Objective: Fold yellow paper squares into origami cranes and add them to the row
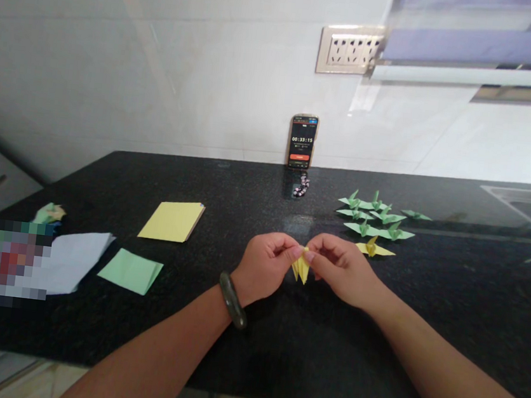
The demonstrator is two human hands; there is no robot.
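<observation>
Both hands, left (pixel 265 266) and right (pixel 344 268), meet and pinch one yellow paper fold (pixel 301 268) between their fingertips.
An uneven pull could tear its thin tips or skew a crease. Beyond the right hand lie about seven green paper birds (pixel 362 228) and one yellow bird (pixel 374 248). Left of the left hand are one yellow stack (pixel 171 220) and one green sheet (pixel 131 271).

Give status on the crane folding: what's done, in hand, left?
Done: several green cranes and one yellow crane sit finished on the counter, right side. In hand: left hand and right hand both pinch a part-folded yellow piece above the counter. Left, likely: the yellow stack and a green sheet lie flat on the left, not shaped.
</observation>
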